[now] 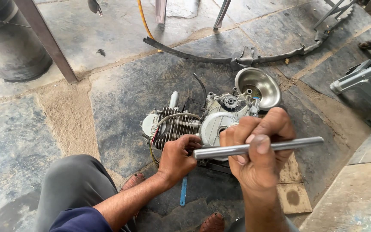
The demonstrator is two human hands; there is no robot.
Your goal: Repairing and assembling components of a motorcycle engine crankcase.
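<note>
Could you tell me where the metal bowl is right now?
The metal bowl sits on the stone floor right of centre, against the far right end of the small engine.

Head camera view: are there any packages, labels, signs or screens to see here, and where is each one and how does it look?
None can be seen: no package, label, sign or screen.
What shows instead: a grey engine on the stone floor, with a round metal bowl behind it.
The left hand rests on the engine.
The right hand holds a plain metal rod.
</note>
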